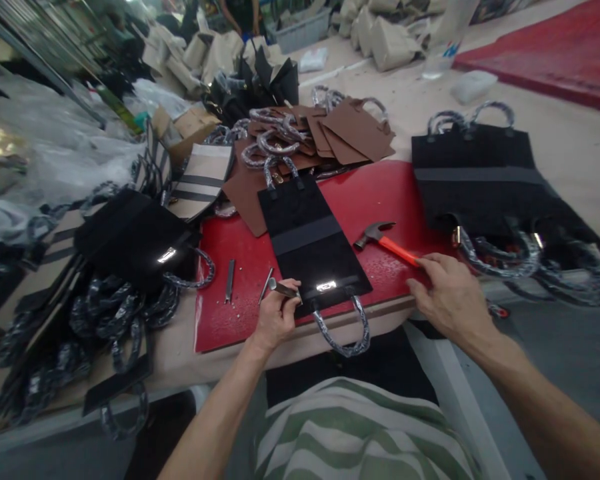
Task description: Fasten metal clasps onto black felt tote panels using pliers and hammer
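Note:
My left hand (276,319) is closed around a short metal punch-like tool (284,289), held by the left edge of a black bag panel (313,233). The panel lies on a red board (235,327), with wrapped handles at both ends and a shiny metal plate (326,286) near its front edge. My right hand (450,293) is on the orange handle of a claw hammer (393,248), fingers over the grip and thumb a little apart. The hammer head is above the board, right of the panel; whether it touches cannot be made out. The handle's end is hidden by my hand.
A metal bar (229,281) and a thin rod (265,285) lie on the board. Black panels (475,173) are at right, another black panel (130,230) tops the left pile. Brown panels (355,130) are stacked behind. A clear bottle (445,47) stands farther back.

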The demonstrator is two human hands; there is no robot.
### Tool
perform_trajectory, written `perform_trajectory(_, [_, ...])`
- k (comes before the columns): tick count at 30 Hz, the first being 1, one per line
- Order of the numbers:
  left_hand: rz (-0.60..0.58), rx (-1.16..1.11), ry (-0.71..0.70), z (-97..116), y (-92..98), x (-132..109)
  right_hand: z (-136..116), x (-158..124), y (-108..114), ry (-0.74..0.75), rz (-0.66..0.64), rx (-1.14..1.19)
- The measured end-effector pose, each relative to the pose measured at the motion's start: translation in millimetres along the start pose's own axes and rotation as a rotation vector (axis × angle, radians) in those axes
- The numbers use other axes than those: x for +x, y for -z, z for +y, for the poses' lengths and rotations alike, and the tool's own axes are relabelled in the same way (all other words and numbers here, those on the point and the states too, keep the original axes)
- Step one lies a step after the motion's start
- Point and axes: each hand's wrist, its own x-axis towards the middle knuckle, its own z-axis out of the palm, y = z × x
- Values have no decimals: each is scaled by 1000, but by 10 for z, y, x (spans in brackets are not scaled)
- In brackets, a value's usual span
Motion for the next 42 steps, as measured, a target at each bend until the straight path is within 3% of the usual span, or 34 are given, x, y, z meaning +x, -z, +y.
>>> perform_trajectory(3, [0,29,-2,18,-20,-7,-9,51,-36,-30,-125,-146])
perform_trajectory(8, [11,87,1,36,-55,-14,-24,170,-28,-12,-189,-361])
perform_trajectory(11, [33,63,13,41,-78,-23,19,259,-23,-13,-313,-309])
perform_trajectory(13, [34,41,10,38,-88,-30,38,304,-10,-50,-399,-111])
perform_trajectory(15, [21,25,3,30,-89,-36,13,320,19,-188,-488,207])
perform_trajectory(18, [2,20,1,21,-85,-37,-125,278,86,-614,-648,879])
perform_trajectory(21, [6,25,1,21,-87,-35,-323,182,129,-980,-709,1412])
perform_trajectory(24, [0,12,8,22,-92,-34,-506,106,152,-1156,-652,1572])
perform_trajectory(26, [-5,0,5,20,-93,-36,-611,108,221,-1174,-602,1571])
perform_trajectory(28, [-8,-4,5,20,-93,-37,-714,158,381,-1049,-553,1522])
perform_trajectory(31, [-26,3,30,28,-95,-37,-880,250,736,-641,-446,1323])
perform_trajectory(33, [-32,5,42,35,-100,-38,-988,263,921,-343,-328,1093])
perform_trajectory(36, [-25,-3,44,36,-111,-38,-1096,212,982,20,-228,692])
perform_trajectory(40, [-23,-14,34,22,-116,-34,-1137,271,1070,280,-325,309])
perform_trajectory(42, [-28,-18,40,17,-113,-31,-1168,359,1305,307,-235,303])
